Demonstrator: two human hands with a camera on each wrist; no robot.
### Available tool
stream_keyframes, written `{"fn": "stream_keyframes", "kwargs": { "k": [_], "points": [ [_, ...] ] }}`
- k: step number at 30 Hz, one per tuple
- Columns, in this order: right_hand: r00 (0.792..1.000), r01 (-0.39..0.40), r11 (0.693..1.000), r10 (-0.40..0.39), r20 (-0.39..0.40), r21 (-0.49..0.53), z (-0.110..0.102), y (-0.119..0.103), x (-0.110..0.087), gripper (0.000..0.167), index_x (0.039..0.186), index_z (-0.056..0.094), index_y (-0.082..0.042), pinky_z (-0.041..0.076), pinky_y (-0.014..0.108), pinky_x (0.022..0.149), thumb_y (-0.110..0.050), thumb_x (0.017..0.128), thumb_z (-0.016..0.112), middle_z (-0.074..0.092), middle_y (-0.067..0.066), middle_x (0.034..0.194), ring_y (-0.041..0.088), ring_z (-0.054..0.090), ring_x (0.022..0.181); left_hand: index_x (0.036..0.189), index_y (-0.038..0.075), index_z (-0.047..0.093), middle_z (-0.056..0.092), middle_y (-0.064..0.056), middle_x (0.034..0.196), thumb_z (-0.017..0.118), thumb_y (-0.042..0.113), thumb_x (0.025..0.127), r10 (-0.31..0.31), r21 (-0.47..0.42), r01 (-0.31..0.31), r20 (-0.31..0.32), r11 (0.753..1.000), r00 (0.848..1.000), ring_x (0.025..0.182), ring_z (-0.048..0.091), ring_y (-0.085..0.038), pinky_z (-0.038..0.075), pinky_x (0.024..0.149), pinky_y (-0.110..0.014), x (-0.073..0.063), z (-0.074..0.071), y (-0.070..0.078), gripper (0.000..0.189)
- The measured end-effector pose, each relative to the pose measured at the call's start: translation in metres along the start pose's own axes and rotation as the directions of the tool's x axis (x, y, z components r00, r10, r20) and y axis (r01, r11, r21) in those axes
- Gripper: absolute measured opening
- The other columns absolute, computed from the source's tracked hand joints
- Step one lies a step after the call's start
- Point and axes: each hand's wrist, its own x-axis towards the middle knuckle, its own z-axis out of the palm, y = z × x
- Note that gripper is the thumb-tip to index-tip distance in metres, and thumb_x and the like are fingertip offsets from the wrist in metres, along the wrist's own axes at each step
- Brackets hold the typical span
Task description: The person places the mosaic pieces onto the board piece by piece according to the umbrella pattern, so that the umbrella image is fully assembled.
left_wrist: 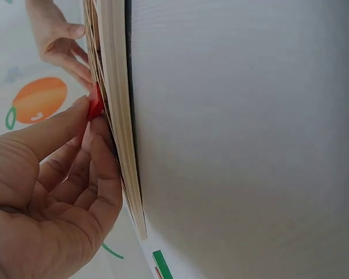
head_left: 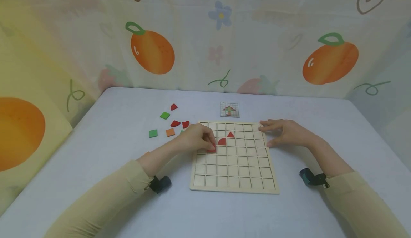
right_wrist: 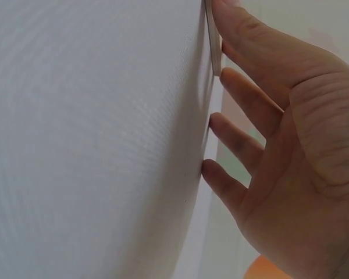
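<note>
A pale wooden grid board [head_left: 234, 191] lies flat on the white table. My left hand [head_left: 194, 138] pinches a red piece [head_left: 211, 150] between thumb and fingertips, low over a cell on the board's left side. The left wrist view shows that red piece [left_wrist: 95, 102] at the board's surface. Two other red pieces sit in cells: a quarter-round piece [head_left: 222, 141] and, up and right of it, a triangle [head_left: 230, 135]. At the board's right edge rests my right hand [head_left: 289, 133], thumb and fingers spread loosely. In the right wrist view its thumb and index finger touch the board's edge [right_wrist: 216, 52].
Left of the board lie loose pieces: several red ones [head_left: 173, 107], green squares [head_left: 165, 115] and an orange square [head_left: 170, 132]. My left forearm partly hides that side. Behind the board is a small pattern card [head_left: 229, 109]. A printed curtain [head_left: 244, 52] hangs at the table's back.
</note>
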Motion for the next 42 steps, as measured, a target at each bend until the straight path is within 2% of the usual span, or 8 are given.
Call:
{"fn": "stream_keyframes", "kwargs": {
  "k": [5, 14, 22, 34, 42],
  "points": [
    [1.000, 0.002, 1.000, -0.002, 0.000, -0.003, 0.0000, 0.0009, 0.0003, 0.070, 0.124, 0.059, -0.024, 0.020, 0.057, 0.105, -0.051, 0.062, 0.077, 0.043, -0.003, 0.142, 0.030, 0.026, 0.136, 0.076, 0.021, 0.068, 0.064, 0.005, 0.069, 0.074, 0.019, 0.077, 0.017, 0.045, -0.016, -0.010, 0.999, 1.000, 0.074, 0.056, -0.015, 0.046, 0.067, -0.027, -0.0004, 0.0021, 0.0019, 0.007],
    [1.000, -0.006, 1.000, 0.006, 0.001, 0.013, 0.0001, -0.0004, -0.0009, 0.068, 0.124, 0.059, -0.023, 0.019, 0.058, 0.105, -0.049, 0.063, 0.078, 0.042, -0.001, 0.142, 0.031, 0.026, 0.137, 0.077, 0.019, 0.069, 0.063, 0.005, 0.069, 0.074, 0.019, 0.078, 0.011, 0.053, -0.011, -0.008, 0.999, 1.000, 0.078, 0.053, -0.015, 0.045, 0.066, -0.026, -0.0027, 0.0030, 0.0059, 0.004],
    [1.000, 0.002, 1.000, -0.002, 0.001, 0.017, 0.0006, -0.0011, -0.0014, 0.069, 0.124, 0.059, -0.022, 0.020, 0.057, 0.105, -0.048, 0.063, 0.078, 0.043, 0.000, 0.141, 0.031, 0.027, 0.136, 0.076, 0.018, 0.069, 0.061, 0.004, 0.067, 0.075, 0.018, 0.076, 0.022, 0.066, -0.022, -0.012, 0.998, 1.000, 0.072, 0.054, -0.014, 0.045, 0.064, -0.025, -0.0028, 0.0040, 0.0046, 0.006],
    [1.000, 0.005, 1.000, -0.005, -0.001, 0.016, -0.0007, 0.0009, -0.0008, 0.069, 0.124, 0.060, -0.024, 0.019, 0.057, 0.105, -0.050, 0.063, 0.078, 0.043, -0.002, 0.142, 0.030, 0.026, 0.137, 0.079, 0.016, 0.067, 0.060, 0.002, 0.069, 0.076, 0.018, 0.075, 0.025, 0.068, -0.026, 0.013, 0.997, 1.000, 0.070, 0.054, -0.014, 0.045, 0.063, -0.024, -0.0036, 0.0020, 0.0067, 0.010],
    [1.000, 0.015, 1.000, -0.015, -0.001, 0.017, 0.0000, 0.0001, -0.0003, 0.068, 0.124, 0.060, -0.024, 0.020, 0.057, 0.105, -0.049, 0.063, 0.078, 0.044, -0.002, 0.141, 0.030, 0.027, 0.136, 0.081, 0.017, 0.066, 0.059, 0.002, 0.069, 0.074, 0.020, 0.077, 0.008, 0.088, -0.008, -0.001, 0.996, 1.000, 0.070, 0.053, -0.014, 0.044, 0.062, -0.024, -0.0048, 0.0019, 0.0083, 0.010]
  ]
}}
